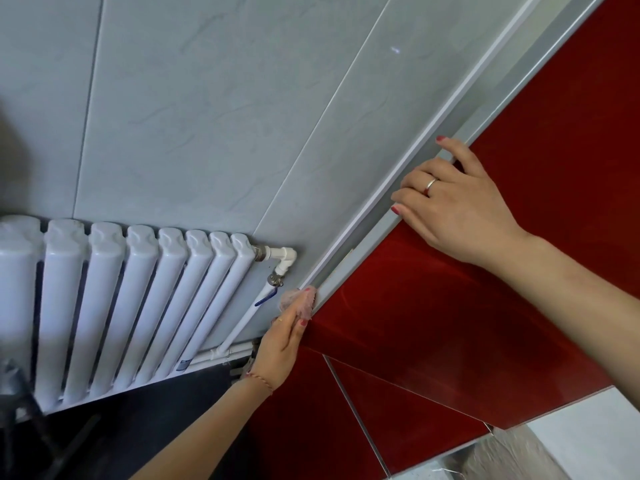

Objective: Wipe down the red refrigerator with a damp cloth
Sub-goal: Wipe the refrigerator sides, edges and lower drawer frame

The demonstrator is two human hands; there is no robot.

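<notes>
Floor: dark, seen at the lower left below the radiator; surface detail indistinct. A paler grey-white area shows at the lower right beneath the fridge; what it is cannot be told. The fridge body runs down toward the dark floor; its foot is out of view. A dark, blurred object sits at the far left edge near the floor; whether it rests on the floor cannot be told.
</notes>
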